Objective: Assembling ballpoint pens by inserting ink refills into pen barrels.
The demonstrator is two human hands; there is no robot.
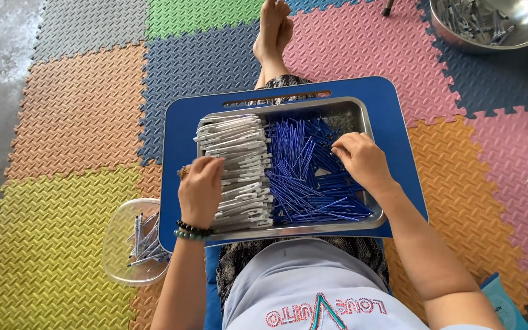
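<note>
The left hand lay curled on flat grey pieces at nine o'clock; the right hand pinched thin blue sticks at three, best picked one by one.

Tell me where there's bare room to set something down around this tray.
Free: the blue board's right margin beside the tray, and mats left of it. Crowded: the tray, full of grey pieces and blue rods under both hands.

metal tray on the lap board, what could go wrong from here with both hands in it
1. The metal tray sits on a blue lap board across the legs; a knee shift might tip it.
2. The right hand in the loose blue sticks could flick some over the low rim.
3. The left hand may nudge the stacked grey pieces into the blue pile.
</note>
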